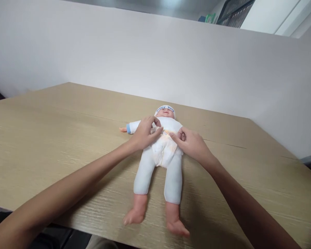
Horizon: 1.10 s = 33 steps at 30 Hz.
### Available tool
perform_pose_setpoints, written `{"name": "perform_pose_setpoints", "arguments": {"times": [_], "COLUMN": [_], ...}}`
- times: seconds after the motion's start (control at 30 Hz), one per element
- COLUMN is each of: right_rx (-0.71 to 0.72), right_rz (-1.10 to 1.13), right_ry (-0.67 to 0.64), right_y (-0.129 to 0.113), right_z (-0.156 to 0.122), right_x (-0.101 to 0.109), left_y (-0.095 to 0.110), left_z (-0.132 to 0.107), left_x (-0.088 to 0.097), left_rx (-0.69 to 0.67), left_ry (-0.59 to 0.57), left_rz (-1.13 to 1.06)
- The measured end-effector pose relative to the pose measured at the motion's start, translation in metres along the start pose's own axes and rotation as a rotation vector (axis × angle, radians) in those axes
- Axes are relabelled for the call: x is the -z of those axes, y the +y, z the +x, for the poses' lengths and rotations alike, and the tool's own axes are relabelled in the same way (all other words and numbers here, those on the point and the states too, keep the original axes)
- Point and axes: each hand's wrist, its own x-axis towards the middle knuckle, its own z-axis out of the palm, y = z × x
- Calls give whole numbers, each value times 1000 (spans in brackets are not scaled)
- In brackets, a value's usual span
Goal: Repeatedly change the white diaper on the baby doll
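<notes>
A baby doll (pixel 159 176) in a white suit lies on its back on the table, feet toward me and head at the far end. Around its hips is a white diaper (pixel 163 150) with a coloured print along the waist. My left hand (pixel 146 133) grips the diaper's waist on the left, fingers curled and thumb over the front. On the opposite side my right hand (pixel 194 142) is closed at the waistband, its thumb pressing the diaper's front. Its curled fingertips are partly hidden. The doll's right arm, with a blue cuff (pixel 129 128), sticks out beyond my left hand.
The wooden table (pixel 67 138) spreads wide on both sides, with thin seams across it. Behind it stands a pale partition wall (pixel 145 58). A dark-framed rack or window (pixel 234 14) shows above the wall at the upper right.
</notes>
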Motion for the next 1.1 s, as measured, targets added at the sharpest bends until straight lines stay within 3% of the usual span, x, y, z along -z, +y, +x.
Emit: {"name": "perform_pose_setpoints", "arguments": {"times": [0.13, 0.27, 0.43, 0.53, 0.73, 0.83, 0.93, 1.1], "right_rx": [8, 76, 49, 52, 63, 100, 275, 471], "right_rz": [-3, 142, 470, 581, 442, 374, 232, 144], "right_ry": [-38, -22, -85, -138, -15, 137, 257, 125], "right_y": [2, 15, 43, 41, 16, 12, 15, 25], "right_z": [6, -1, -5, 4, 11, -8, -37, -64], "right_x": [-3, 6, 11, -1, -32, -38, -39, -45], "left_y": [11, 12, 6, 3, 0, 0, -2, -10], "left_z": [5, 5, 4, 3, 2, -6, -26, -64], "left_x": [-5, -16, -20, -21, -24, -24, -17, 5], "left_rx": [-98, -163, -187, -196, -194, -197, -185, -175], "left_ry": [-126, -257, -305, -287, -243, -209, -136, -164], "left_rz": [69, 61, 117, 139, 99, 29, -45, 32]}}
